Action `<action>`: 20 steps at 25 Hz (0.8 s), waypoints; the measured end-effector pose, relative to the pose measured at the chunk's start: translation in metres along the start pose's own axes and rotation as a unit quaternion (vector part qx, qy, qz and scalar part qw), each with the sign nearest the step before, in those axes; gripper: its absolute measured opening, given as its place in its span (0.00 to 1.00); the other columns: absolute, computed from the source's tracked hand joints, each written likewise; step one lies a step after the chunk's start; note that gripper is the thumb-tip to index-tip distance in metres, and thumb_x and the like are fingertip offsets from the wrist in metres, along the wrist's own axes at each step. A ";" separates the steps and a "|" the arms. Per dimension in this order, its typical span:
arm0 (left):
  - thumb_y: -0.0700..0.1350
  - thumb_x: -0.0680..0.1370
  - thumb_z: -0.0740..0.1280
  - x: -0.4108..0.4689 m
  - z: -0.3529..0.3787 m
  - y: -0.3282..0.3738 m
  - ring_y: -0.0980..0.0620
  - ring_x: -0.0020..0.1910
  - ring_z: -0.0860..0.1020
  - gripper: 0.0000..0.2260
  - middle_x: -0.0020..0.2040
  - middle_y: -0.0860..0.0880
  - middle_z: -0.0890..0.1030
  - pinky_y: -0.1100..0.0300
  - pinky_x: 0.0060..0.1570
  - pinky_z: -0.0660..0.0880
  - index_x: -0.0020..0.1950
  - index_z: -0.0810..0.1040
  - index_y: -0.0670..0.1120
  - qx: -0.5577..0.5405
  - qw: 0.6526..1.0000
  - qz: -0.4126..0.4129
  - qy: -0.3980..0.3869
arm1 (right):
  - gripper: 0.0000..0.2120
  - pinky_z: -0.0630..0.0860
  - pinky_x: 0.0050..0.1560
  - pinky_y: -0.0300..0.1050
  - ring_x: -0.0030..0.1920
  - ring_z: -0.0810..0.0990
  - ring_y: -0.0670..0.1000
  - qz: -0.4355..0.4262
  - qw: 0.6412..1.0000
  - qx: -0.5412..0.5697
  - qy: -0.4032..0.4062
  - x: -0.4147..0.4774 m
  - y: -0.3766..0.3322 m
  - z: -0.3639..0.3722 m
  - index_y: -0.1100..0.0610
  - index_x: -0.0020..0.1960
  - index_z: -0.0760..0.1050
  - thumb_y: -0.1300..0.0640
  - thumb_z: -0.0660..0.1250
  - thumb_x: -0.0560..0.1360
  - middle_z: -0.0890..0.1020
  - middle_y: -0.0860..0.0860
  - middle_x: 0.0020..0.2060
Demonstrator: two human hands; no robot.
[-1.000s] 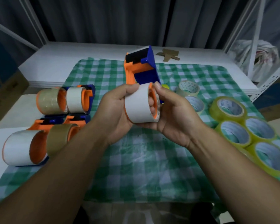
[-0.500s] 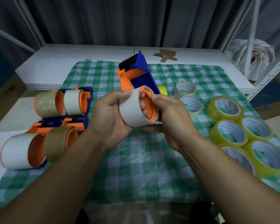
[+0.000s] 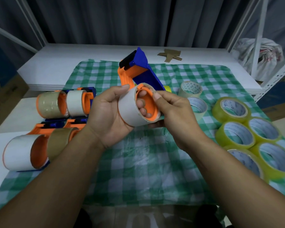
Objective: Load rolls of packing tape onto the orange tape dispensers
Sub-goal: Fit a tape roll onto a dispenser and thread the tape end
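Note:
An orange and blue tape dispenser (image 3: 139,71) is held above the checked cloth, its blade end pointing away from me. A pale roll of tape (image 3: 129,109) sits on its orange hub. My left hand (image 3: 109,116) wraps round the roll, thumb on top and fingertips showing through the hub. My right hand (image 3: 174,116) holds the roll's open side, thumb pinching its rim. Loose yellow rolls (image 3: 235,137) lie at the right, and two clear ones (image 3: 197,106) sit behind my right hand.
Several loaded dispensers (image 3: 64,104) lie at the left, two further back, two nearer (image 3: 28,152). The green checked cloth (image 3: 138,170) covers a white table. Cardboard scraps (image 3: 170,55) lie at the back. A white shelf frame (image 3: 260,38) stands at the right.
The dispenser has tilted so its blade end leans further to the right and the hub's open side faces me more. My left fingers now show through the hub.

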State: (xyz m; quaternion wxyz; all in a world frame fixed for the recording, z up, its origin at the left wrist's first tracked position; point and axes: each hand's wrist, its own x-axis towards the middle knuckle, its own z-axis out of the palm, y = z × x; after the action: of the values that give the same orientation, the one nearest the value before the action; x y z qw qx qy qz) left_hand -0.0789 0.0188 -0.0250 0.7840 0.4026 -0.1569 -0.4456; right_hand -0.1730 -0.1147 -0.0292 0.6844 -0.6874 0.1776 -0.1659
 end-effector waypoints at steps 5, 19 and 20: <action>0.52 0.77 0.59 0.000 -0.003 0.002 0.50 0.32 0.78 0.18 0.33 0.46 0.79 0.56 0.45 0.77 0.51 0.78 0.38 0.005 1.000 -0.007 -0.005 | 0.12 0.82 0.36 0.48 0.43 0.85 0.51 -0.017 0.999 -0.013 -0.029 0.002 0.002 -0.005 0.53 0.57 0.83 0.55 0.60 0.85 0.86 0.56 0.48; 0.45 0.78 0.60 0.000 0.004 -0.014 0.48 0.36 0.81 0.20 0.36 0.43 0.81 0.55 0.42 0.81 0.64 0.74 0.34 0.050 0.998 0.025 -0.011 | 0.31 0.72 0.65 0.67 0.38 0.70 0.53 0.145 0.957 0.206 -0.148 0.003 -0.002 0.002 0.72 0.63 0.72 0.44 0.68 0.76 0.76 0.48 0.29; 0.46 0.78 0.60 0.000 0.004 -0.014 0.48 0.36 0.81 0.19 0.37 0.43 0.81 0.55 0.42 0.81 0.63 0.74 0.34 0.052 0.998 0.026 -0.014 | 0.33 0.71 0.66 0.67 0.36 0.70 0.51 0.145 0.955 0.213 -0.149 0.003 -0.003 0.001 0.72 0.65 0.71 0.45 0.68 0.75 0.76 0.48 0.28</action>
State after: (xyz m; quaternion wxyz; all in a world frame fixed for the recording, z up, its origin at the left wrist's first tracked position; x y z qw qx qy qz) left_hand -0.0893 0.0131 -0.0334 0.7709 0.4327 -0.2014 -0.4219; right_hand -0.1699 -0.1156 -0.0262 0.8505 -0.5092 0.1317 0.0057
